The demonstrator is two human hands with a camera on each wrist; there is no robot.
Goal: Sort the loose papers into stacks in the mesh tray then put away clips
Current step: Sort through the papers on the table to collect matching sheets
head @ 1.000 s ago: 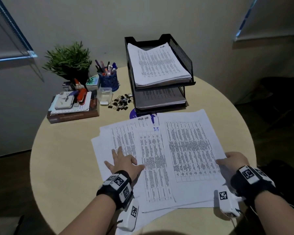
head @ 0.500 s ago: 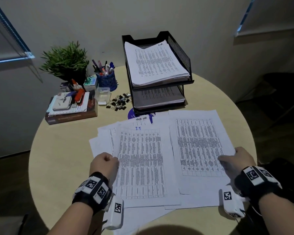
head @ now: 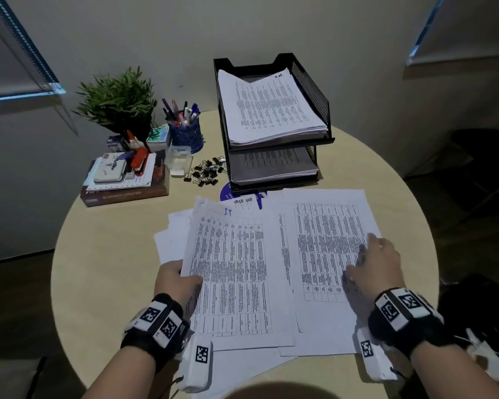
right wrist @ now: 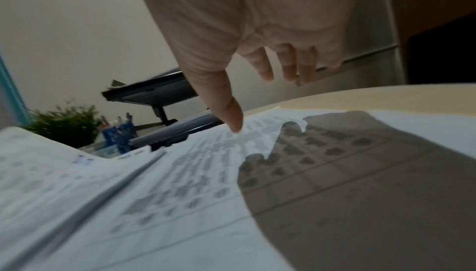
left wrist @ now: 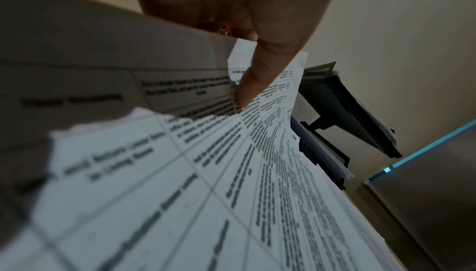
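Loose printed papers [head: 271,283] lie spread over the near half of the round table. My left hand [head: 179,276] pinches the left edge of a sheet marked "J.T" [head: 231,272], thumb [left wrist: 257,75] on top, and that edge is raised. My right hand [head: 375,263] hovers just above the right-hand sheet [head: 326,249] with fingers straight; its thumb [right wrist: 229,116] points down at the paper. The black two-tier mesh tray [head: 308,82] stands behind, paper stacks in both tiers. A pile of black binder clips [head: 206,174] lies left of the tray.
A small clear box [head: 179,161] sits beside the clips. Further left are a blue pen cup [head: 185,133], a potted plant [head: 118,102] and a book stack [head: 124,185] with a stapler. The table edge [head: 69,254] curves round the near left.
My left hand went from lying flat on the papers to gripping the left sheet's edge and lifting it. My right hand moved from the papers' right edge up over the right sheet, fingers straightened.
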